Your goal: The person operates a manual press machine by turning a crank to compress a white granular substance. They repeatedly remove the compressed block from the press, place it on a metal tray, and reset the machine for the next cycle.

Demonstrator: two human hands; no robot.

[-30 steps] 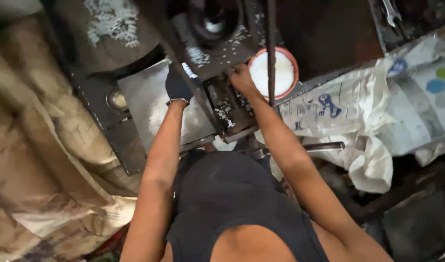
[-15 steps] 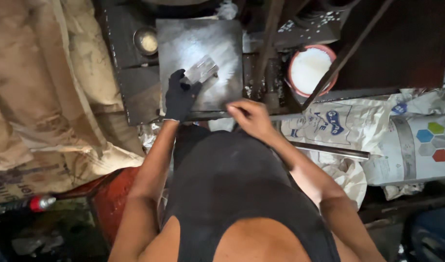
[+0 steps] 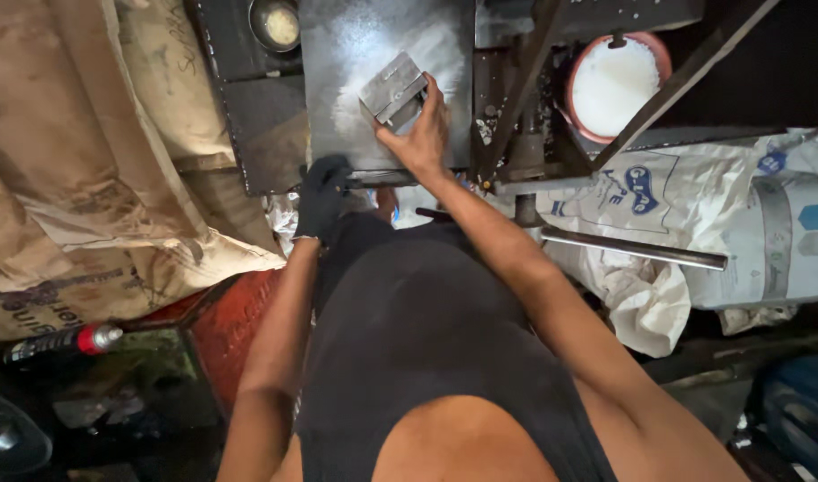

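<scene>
My right arm reaches straight out over the dark metal plate [image 3: 337,98], and my right hand [image 3: 419,134] is curled onto a small grey metal block [image 3: 393,89] — fingers wrapped over its near edge, thumb to the left side, so the hand has hold of it. The block sits tilted on the plate amid a dusting of white powder, just ahead of my fingertips and partly under them. My left arm is bent in closer; the left hand [image 3: 321,198], in a black glove, rests at the plate's near edge, fingers folded down — I cannot tell whether it grips anything. A round bowl [image 3: 616,85] of white powder stands well to the right, behind slanting steel bars. A smaller tin [image 3: 277,22] sits at the upper left. Brown sacks [image 3: 87,161] pile up on my left.
</scene>
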